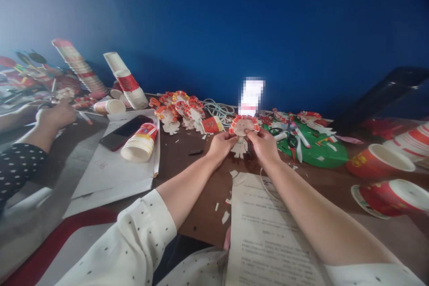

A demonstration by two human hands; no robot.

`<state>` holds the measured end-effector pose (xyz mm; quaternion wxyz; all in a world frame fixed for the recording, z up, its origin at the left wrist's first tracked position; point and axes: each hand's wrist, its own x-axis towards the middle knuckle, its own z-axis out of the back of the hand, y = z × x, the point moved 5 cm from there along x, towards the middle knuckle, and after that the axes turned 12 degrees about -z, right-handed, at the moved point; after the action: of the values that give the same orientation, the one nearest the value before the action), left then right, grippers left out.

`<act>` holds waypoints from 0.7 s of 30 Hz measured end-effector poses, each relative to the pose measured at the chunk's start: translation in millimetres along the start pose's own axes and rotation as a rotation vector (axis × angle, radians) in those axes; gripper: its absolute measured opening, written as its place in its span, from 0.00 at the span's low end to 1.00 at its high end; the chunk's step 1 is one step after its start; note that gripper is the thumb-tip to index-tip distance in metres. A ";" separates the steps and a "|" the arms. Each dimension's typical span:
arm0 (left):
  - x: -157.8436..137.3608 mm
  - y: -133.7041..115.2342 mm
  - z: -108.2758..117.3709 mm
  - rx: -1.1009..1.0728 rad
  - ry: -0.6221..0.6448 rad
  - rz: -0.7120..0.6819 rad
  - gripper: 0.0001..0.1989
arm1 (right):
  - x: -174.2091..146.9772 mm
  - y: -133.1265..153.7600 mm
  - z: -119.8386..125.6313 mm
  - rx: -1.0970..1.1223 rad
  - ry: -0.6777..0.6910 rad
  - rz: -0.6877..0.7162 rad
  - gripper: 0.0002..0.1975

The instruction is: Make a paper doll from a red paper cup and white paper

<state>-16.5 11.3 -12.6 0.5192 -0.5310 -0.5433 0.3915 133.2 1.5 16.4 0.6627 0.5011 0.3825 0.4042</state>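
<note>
Paper doll (240,128) has fingers (251,137) at both edges, phone (124,132) well apart.

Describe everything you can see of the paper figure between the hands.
The paper figure is a pale, seemingly card cutout: a broad head fringed on top with red, orange and white, above a smaller body with short legs. Head uppermost, it is held at the brown table, the left hand and the right hand gripping opposite sides. Its facial details are blurred.

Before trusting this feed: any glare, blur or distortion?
Head view, centre: bright panel washed out and pixelated, paper figure clearer; head view, left: haze over the co-worker's hand; head view, right: red cups stretched; head view, bottom: printed sheet too blurred to read.
</note>
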 end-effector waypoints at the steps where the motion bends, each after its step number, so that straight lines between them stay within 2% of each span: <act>1: 0.0 -0.6 0.2 0.004 -0.002 0.000 0.16 | -0.3 0.7 -0.1 -0.013 -0.003 0.011 0.18; 8: 0.4 -1.7 0.3 0.017 -0.003 -0.003 0.15 | -7.3 9.2 3.1 -0.135 -0.083 0.059 0.17; 21: -4.1 -6.9 -3.2 -0.118 -0.025 0.039 0.09 | -18.0 17.9 2.1 -0.108 -0.094 0.147 0.16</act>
<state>-14.9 6.0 -6.0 0.4723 -0.5665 -0.5614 0.3754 125.5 -12.8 36.1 0.6744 0.5100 0.2907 0.4479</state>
